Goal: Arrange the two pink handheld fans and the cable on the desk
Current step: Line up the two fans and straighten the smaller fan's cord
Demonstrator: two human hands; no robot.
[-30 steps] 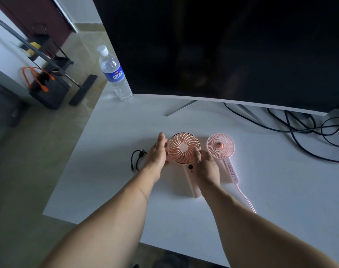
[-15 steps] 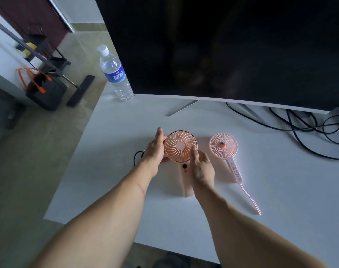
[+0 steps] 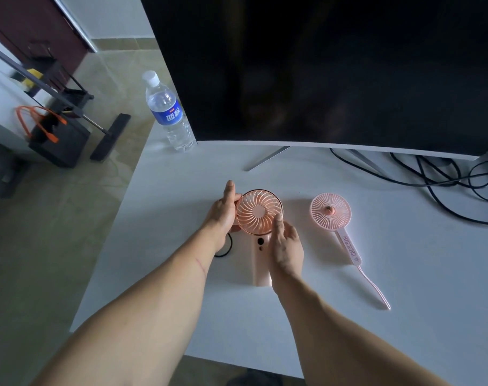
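Evidently you are bracketing the thick fan (image 3: 259, 212) between left hand (image 3: 222, 211) and right hand (image 3: 286, 245), straight fingers pressing its rim, squaring it beside the slim fan (image 3: 330, 210).

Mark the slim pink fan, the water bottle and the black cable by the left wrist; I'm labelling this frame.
slim pink fan (image 3: 330, 210): head view, centre of its round grille.
water bottle (image 3: 168, 112): head view, blue label.
black cable (image 3: 228, 249): head view, loop beside the wrist.
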